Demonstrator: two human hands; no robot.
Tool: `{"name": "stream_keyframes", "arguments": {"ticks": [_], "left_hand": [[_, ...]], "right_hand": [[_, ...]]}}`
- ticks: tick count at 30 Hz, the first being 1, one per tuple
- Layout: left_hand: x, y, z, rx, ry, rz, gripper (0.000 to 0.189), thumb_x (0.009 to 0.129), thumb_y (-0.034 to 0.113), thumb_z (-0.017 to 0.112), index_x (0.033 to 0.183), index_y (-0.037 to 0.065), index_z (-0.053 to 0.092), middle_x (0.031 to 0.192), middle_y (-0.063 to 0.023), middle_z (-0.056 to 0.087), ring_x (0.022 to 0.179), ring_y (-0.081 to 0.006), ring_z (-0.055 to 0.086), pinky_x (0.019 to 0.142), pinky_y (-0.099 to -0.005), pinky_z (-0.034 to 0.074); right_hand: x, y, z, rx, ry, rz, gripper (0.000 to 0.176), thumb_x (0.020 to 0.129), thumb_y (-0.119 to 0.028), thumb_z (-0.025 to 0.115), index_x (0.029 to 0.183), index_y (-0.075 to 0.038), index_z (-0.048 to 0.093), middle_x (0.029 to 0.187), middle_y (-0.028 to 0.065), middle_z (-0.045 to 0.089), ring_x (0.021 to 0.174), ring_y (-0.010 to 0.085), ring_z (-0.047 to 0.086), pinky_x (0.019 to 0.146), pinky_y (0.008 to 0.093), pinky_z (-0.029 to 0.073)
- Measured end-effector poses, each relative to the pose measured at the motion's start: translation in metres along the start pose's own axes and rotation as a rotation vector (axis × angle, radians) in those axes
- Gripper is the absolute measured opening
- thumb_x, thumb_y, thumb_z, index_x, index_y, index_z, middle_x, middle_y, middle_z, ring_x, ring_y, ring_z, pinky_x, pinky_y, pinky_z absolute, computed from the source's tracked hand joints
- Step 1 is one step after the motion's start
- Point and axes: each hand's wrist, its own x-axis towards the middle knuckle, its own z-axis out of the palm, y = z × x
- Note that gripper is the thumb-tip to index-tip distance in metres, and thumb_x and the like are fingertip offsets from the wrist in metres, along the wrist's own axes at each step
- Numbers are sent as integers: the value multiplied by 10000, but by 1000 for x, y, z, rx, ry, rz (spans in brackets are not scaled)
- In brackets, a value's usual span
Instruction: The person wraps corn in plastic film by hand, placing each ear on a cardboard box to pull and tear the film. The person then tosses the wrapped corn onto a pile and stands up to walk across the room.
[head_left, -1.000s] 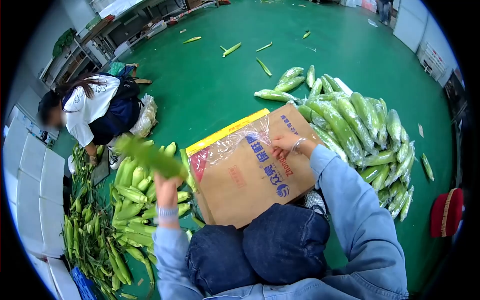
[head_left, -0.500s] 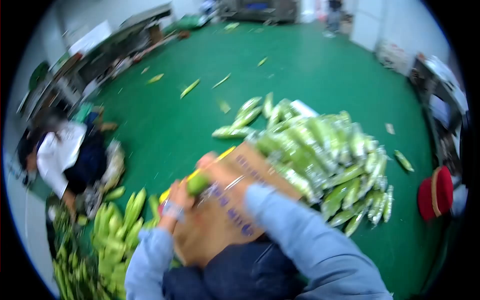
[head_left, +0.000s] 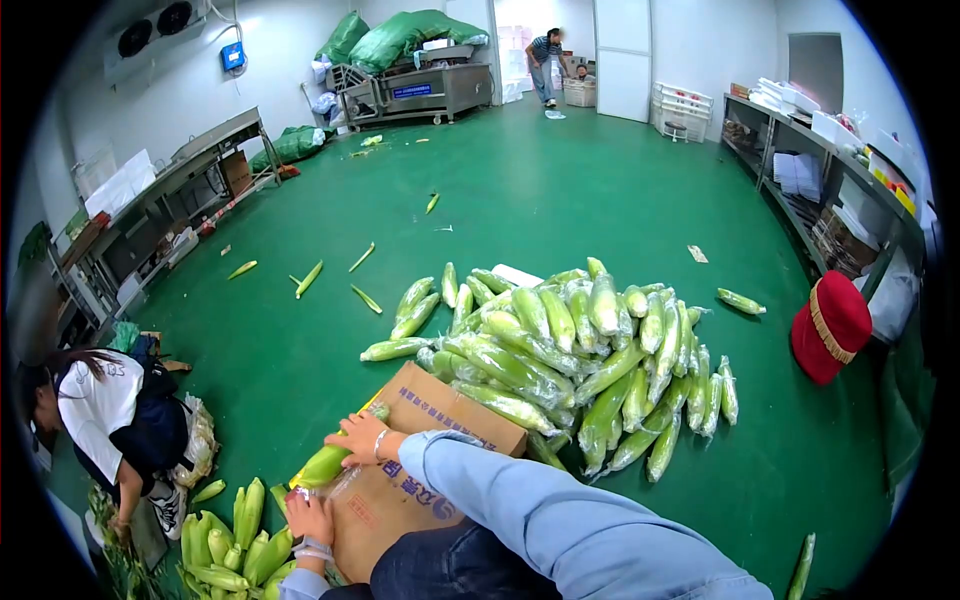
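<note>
- Your right hand lies spread on the green-husked corn ear, atop brown printed cardboard.
- Your left hand, at its near end: grip unclear.
- Positioning seems underway; next, steady both ends.

A glossy green floor stretched back to plain white walls and a white panel door beside a bright doorway. Tiered steel shelving lined the right; at left, a boxy twin-fan cooling unit hung high.
</note>
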Motion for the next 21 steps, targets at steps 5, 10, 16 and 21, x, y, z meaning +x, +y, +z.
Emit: {"name": "stream_keyframes", "arguments": {"ticks": [5, 10, 16, 21], "left_hand": [[-23, -20, -15, 241, -410, 288, 211, 745, 235, 486, 720, 72, 618, 800, -140, 625, 832, -273, 594, 744, -427, 429], [-54, 4, -140, -156, -914, -554, 219, 797, 247, 550, 821, 60, 662, 987, -177, 599, 954, -294, 570, 809, -369, 444], [-25, -8, -173, -1483, -1105, -20, 191, 899, 133, 463, 861, 18, 610, 1233, -96, 383, 1066, -227, 428, 931, -336, 323], [-9, 20, -62, -1112, -909, 395, 249, 889, 233, 488, 851, 16, 603, 1148, -143, 458, 1012, -267, 470, 870, -357, 379]], "right_hand": [[-36, 20, -2, -135, 59, -8, 602, 750, -496, 581, 1274, -245, 422, 1115, 145, 511, 1067, 300, 468, 875, 406, 347], [-108, -14, -15, -149, -91, -104, 580, 760, -516, 556, 1238, -207, 450, 1047, 137, 523, 1019, 274, 487, 847, 398, 362], [-122, -71, -11, 108, -684, -146, 437, 810, -399, 501, 1192, -186, 487, 1053, 137, 521, 1016, 285, 509, 863, 430, 366], [-77, -77, -37, -26, -547, -121, 423, 817, -341, 494, 1211, -189, 479, 1172, 162, 466, 1180, 315, 387, 927, 518, 302]]}}
